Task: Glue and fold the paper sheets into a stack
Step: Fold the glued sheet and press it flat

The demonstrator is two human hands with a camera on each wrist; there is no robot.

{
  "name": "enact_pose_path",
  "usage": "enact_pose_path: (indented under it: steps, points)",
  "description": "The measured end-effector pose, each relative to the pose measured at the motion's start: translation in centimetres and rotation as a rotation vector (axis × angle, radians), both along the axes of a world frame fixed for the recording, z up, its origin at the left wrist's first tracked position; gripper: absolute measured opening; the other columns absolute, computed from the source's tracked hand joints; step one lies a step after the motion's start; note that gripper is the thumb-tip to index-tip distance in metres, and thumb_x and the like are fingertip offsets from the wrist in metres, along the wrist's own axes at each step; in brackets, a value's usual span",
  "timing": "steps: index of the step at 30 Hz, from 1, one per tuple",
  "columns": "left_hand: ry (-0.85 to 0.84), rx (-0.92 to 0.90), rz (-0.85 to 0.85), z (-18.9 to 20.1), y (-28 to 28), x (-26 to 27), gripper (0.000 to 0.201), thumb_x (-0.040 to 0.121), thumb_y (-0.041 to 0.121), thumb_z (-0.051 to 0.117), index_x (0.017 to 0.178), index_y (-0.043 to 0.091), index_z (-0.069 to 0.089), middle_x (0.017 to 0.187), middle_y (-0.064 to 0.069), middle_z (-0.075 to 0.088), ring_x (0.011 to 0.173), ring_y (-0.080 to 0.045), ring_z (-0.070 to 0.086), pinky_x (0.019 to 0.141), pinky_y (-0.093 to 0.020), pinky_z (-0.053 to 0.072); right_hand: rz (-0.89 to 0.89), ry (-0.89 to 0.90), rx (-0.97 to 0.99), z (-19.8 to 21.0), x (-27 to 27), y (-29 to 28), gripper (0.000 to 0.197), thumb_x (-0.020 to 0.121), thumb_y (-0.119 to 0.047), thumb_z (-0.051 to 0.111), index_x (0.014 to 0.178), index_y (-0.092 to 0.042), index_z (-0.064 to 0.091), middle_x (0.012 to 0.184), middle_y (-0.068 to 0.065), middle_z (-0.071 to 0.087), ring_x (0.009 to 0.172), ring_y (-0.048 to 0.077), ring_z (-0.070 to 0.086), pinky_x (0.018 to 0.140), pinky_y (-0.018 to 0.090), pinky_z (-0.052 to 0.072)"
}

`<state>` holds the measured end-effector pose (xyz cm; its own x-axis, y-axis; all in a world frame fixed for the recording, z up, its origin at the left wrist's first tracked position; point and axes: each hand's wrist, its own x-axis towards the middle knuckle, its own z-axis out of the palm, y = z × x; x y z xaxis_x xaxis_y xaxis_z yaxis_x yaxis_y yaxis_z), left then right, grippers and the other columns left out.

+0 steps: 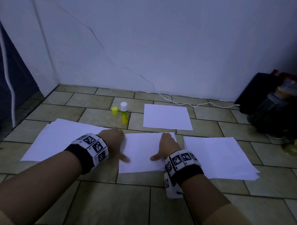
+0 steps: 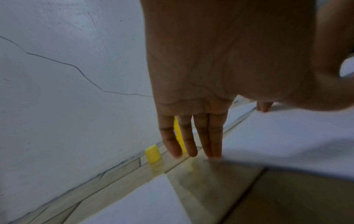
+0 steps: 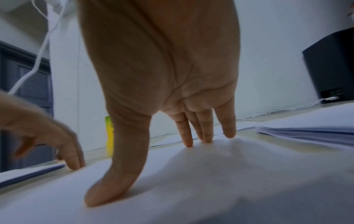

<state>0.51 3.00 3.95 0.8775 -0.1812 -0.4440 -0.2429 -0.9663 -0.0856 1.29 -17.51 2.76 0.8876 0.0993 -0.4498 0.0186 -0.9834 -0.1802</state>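
A white paper sheet [image 1: 143,154] lies on the tiled floor in front of me. My left hand [image 1: 113,139] rests flat at its far left edge, fingers [image 2: 191,136] straight and tips down at the paper's border. On the sheet's right part my right hand [image 1: 166,145] presses flat, its thumb [image 3: 114,181] and fingers spread on the paper [image 3: 229,174]. Beyond the sheet an uncapped yellow glue stick [image 1: 124,114] stands upright with its yellow cap [image 1: 114,110] beside it. One paper stack [image 1: 59,139] lies at the left, another stack [image 1: 217,156] at the right, and a single sheet [image 1: 167,117] farther back.
The wall runs close behind the papers. A white cable [image 1: 186,103] trails along the floor to a black box [image 1: 256,92] at the right, with a jar [image 1: 276,106] in front of it. A dark door [image 1: 7,90] stands at the left.
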Motion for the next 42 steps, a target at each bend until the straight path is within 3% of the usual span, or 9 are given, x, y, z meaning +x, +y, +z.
enact_pose_path:
  steps: [3,6,12,15,22,25,31,36,42]
  points:
    - [-0.092,0.076,-0.100,0.7,-1.1,0.0,0.075,0.080,0.076,0.046,0.109,0.010,0.062,0.114,-0.007,0.059,0.110,-0.023,0.048,0.084,-0.034,0.043,0.072,-0.063,-0.110,0.2,-0.8,1.1,0.093,0.066,-0.050,0.081,0.136,-0.011,0.034,0.143,0.015,0.026,0.136,0.033,0.020,0.104,0.046,0.035]
    - [-0.092,-0.068,-0.158,0.0,-2.7,-0.7,0.050,0.094,0.047,0.053,0.131,0.014,0.053,0.134,-0.004,0.047,0.123,-0.023,0.044,0.096,-0.038,0.045,0.096,0.003,-0.097,0.2,-1.5,2.2,0.080,0.073,-0.036,0.080,0.137,-0.016,0.036,0.139,0.015,0.028,0.132,0.036,0.022,0.103,0.048,0.035]
    - [-0.021,-0.222,-0.122,-0.7,-2.7,-1.4,0.027,0.088,0.015,0.060,0.114,0.019,0.066,0.116,-0.003,0.061,0.110,-0.022,0.058,0.092,-0.035,0.049,0.046,-0.044,0.087,-0.6,-2.4,4.0,0.046,0.090,-0.010,0.047,0.134,-0.020,0.040,0.138,0.014,0.031,0.130,0.035,0.025,0.098,0.044,0.038]
    - [-0.054,-0.266,-0.086,-0.8,-2.0,-1.7,0.042,0.084,0.024,0.070,0.123,0.017,0.059,0.124,-0.002,0.055,0.118,-0.019,0.051,0.096,-0.030,0.045,0.106,-0.063,0.082,-1.0,-2.6,4.9,0.045,0.089,-0.016,0.056,0.130,-0.020,0.039,0.137,0.010,0.033,0.128,0.032,0.027,0.095,0.042,0.037]
    - [0.101,-0.099,-0.094,-2.1,-0.8,-1.6,0.092,0.093,0.044,0.055,0.153,0.004,-0.002,0.161,-0.010,-0.006,0.149,-0.023,-0.008,0.119,-0.044,0.014,0.167,-0.036,0.048,-0.9,-2.7,6.4,0.063,0.093,-0.017,0.054,0.146,-0.009,0.020,0.156,0.005,0.013,0.143,0.028,0.014,0.110,0.050,0.027]
    - [0.057,-0.043,-0.128,-2.2,-0.8,-1.5,0.091,0.092,0.049,0.055,0.153,0.005,0.004,0.161,-0.009,0.001,0.149,-0.022,-0.001,0.118,-0.046,0.016,0.264,0.046,0.116,-0.6,-2.9,7.1,0.078,0.093,-0.022,0.055,0.152,-0.011,0.005,0.161,0.001,-0.002,0.148,0.019,-0.003,0.116,0.054,0.010]
    - [0.028,-0.078,-0.095,-2.4,-0.7,-0.8,0.107,0.084,0.052,0.064,0.152,0.003,-0.003,0.161,-0.008,-0.007,0.149,-0.023,-0.001,0.116,-0.049,0.018,0.220,0.107,0.231,-0.1,-2.2,6.0,0.084,0.091,-0.009,0.057,0.152,-0.008,0.000,0.161,0.004,-0.002,0.148,0.020,0.007,0.119,0.043,0.013]
    - [0.108,0.033,-0.175,-2.1,-1.1,0.0,0.104,0.088,0.055,0.058,0.152,0.002,-0.005,0.161,-0.009,-0.010,0.148,-0.023,-0.011,0.117,-0.050,0.009,0.264,0.113,0.111,-0.3,-2.2,6.5,0.087,0.093,-0.022,0.056,0.152,-0.004,-0.005,0.160,0.005,-0.012,0.148,0.019,-0.003,0.120,0.042,0.010]
    - [0.085,0.069,-0.166,-1.3,-1.7,0.0,0.106,0.085,0.056,0.060,0.153,0.003,-0.003,0.162,-0.009,-0.005,0.149,-0.021,-0.003,0.118,-0.047,0.010,0.183,0.111,0.162,0.0,-1.8,3.9,0.083,0.092,-0.029,0.056,0.153,-0.014,0.003,0.161,-0.001,-0.004,0.146,0.021,0.013,0.119,0.043,0.011]
